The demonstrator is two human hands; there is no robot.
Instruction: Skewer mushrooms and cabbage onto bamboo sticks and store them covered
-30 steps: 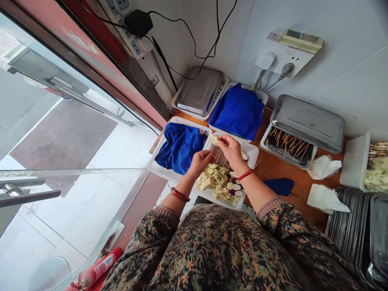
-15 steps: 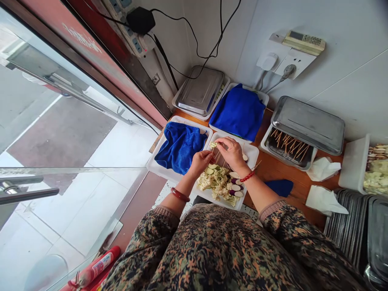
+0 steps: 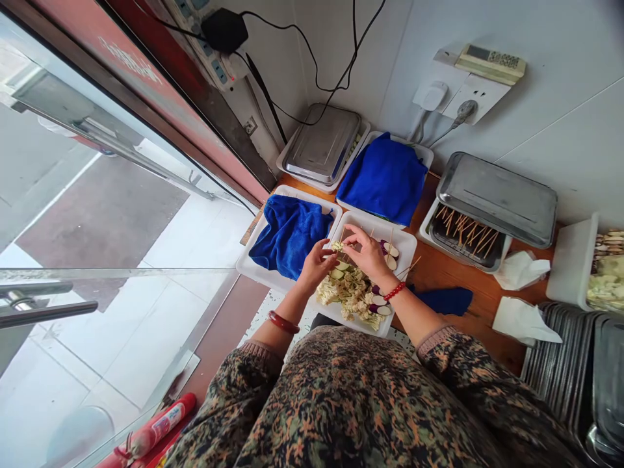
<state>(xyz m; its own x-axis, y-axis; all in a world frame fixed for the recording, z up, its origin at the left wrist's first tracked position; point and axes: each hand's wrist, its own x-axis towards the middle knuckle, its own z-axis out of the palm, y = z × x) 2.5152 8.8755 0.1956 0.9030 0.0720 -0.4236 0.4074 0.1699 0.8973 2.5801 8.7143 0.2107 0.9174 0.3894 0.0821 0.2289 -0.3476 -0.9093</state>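
Note:
Above the white tray [image 3: 405,250], my two hands meet at a small cauliflower floret [image 3: 337,246]. My right hand [image 3: 366,255] pinches the floret from the right with thumb and forefinger. On the other side, my left hand [image 3: 318,265] has its fingers curled around a thin wooden skewer, mostly hidden, at the floret. Beneath them lie a heap of cauliflower [image 3: 348,294] and pale green slices [image 3: 343,266]. Purple-edged eggplant slices [image 3: 390,249] on skewers rest along the tray's right side.
Blue cloths cover the left tray [image 3: 263,276] and back tray [image 3: 423,155]. Metal lids [image 3: 324,144] top other containers. Bundled skewers [image 3: 465,233] stand right, near crumpled tissues [image 3: 524,320] and stacked dark trays [image 3: 558,357]. A glass door [image 3: 121,312] borders the left; cables [image 3: 316,71] hang behind.
The floret has moved slightly down and left between my hands. My left fingers have loosened and spread somewhat, and my right hand has shifted a little lower, uncovering more eggplant slices.

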